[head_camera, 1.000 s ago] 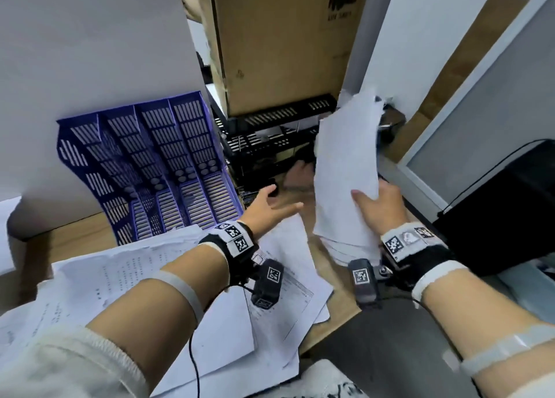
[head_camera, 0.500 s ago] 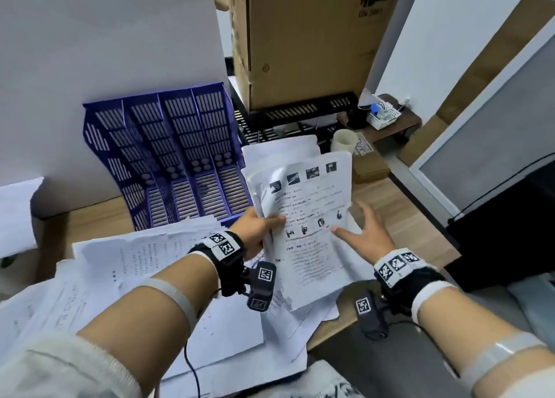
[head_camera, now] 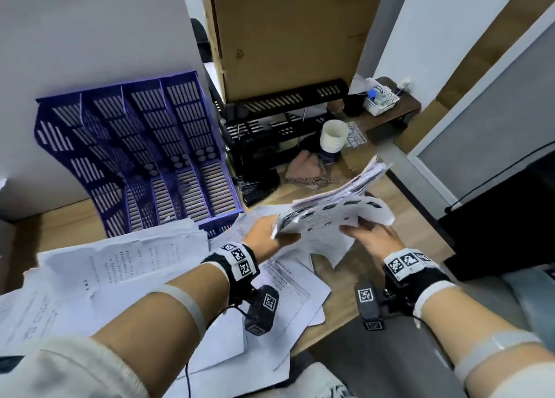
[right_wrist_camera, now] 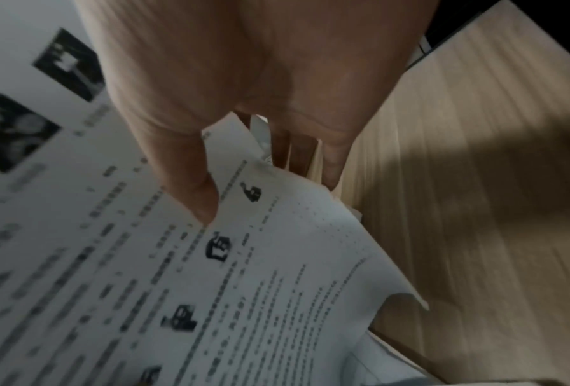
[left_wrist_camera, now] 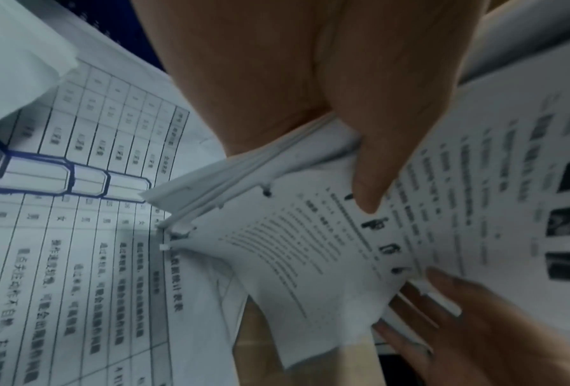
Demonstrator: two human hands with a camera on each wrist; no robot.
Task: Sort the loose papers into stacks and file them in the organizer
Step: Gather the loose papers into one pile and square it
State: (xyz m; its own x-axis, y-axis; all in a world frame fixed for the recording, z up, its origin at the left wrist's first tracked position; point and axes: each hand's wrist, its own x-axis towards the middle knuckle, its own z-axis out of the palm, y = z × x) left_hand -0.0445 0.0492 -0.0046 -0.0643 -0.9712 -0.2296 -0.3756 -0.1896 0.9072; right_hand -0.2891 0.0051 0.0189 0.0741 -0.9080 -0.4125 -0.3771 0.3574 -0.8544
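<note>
Head view alone shows organizer [head_camera: 144, 157]; both hands [head_camera: 267, 235] [head_camera: 372, 238] grasp paper stack [head_camera: 333, 214].

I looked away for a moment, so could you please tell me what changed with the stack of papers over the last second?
The paper stack was upright in the right hand alone; it has tipped flat over the desk. The left hand, then free, now grips its left edge, and the right has shifted to the near edge. The blue organizer and loose sheets stayed put.
</note>
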